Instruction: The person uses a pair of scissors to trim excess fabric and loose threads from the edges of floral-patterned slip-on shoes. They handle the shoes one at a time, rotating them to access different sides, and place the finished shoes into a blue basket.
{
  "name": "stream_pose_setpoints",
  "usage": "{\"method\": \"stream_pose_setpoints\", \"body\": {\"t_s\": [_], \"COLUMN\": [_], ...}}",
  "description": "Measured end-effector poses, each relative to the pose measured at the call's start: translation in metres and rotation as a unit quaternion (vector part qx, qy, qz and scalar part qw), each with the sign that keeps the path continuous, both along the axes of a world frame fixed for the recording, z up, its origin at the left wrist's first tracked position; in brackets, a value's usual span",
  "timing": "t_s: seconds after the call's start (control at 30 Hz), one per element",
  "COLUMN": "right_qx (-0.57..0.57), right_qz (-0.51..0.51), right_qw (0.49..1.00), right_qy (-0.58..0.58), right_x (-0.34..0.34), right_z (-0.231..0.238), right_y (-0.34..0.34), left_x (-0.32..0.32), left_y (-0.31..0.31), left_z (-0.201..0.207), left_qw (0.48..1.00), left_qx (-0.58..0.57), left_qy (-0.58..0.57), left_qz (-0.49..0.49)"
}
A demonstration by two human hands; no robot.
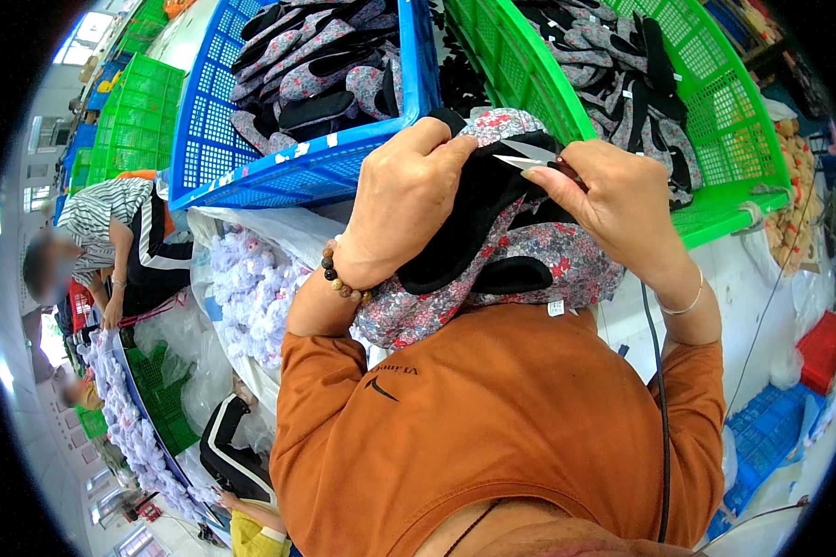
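The fingers (451,151) of the left hand (401,197) are pinched on a black-lined floral piece (466,223), at its upper edge. That piece hangs from them toward the person's belly. Just to their right, the right hand (619,190) is closed around small scissors (529,151), whose two parted blades point left, touching or nearly touching the cloth; which, I cannot tell. Below the fingers, more floral cloth (581,262) with black-lined openings lies against the orange-brown shirt (492,418), a white tag (555,307) at its lower edge.

Just beyond the left fingers stands a blue crate (293,172) with mesh walls and a scuffed rim, heaped with similar grey-and-red floral pieces (316,65). Beyond the right fingers, a bright green crate (736,111) holds a looser pile of the same kind, black linings showing. Left of and below the left fingers, a clear plastic bag (293,227) is packed with pale lilac fluffy items (251,288).

Both elbows are bent and the forearms rise to meet in front of the chest, backs of the hands turned up; the right thumb lies along the scissors.

Well apart to the left, a person in a striped top (93,218) bends over a row of lilac fluffy things (135,427), with green baskets (139,111) farther back.
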State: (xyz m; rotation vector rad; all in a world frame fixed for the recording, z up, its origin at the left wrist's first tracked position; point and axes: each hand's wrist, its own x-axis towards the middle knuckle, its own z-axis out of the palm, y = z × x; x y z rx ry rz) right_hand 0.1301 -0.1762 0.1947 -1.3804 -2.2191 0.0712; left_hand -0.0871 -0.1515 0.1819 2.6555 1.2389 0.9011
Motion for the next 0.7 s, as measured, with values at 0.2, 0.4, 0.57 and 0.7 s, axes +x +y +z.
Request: {"method": "stream_pose_setpoints", "body": {"t_s": [0.2, 0.4, 0.57, 0.7], "right_qx": [0.013, 0.062, 0.089, 0.044], "right_qz": [-0.009, -0.053, -0.079, -0.026], "right_qw": [1.000, 0.995, 0.993, 0.996], "right_qy": [-0.021, -0.054, 0.011, 0.068], "right_x": [-0.004, 0.000, 0.014, 0.015], "right_z": [-0.003, -0.004, -0.006, -0.017], "right_y": [0.003, 0.006, 0.022, 0.023], "left_x": [0.000, 0.001, -0.001, -0.003], "left_y": [-0.001, 0.001, 0.003, 0.015], "left_z": [-0.001, -0.004, -0.006, -0.016], "left_qw": [1.000, 1.000, 1.000, 0.997], "left_qx": [-0.001, -0.003, -0.003, -0.033], "left_qy": [0.005, -0.007, -0.013, -0.055], "left_qz": [0.001, -0.013, -0.010, -0.031]}}
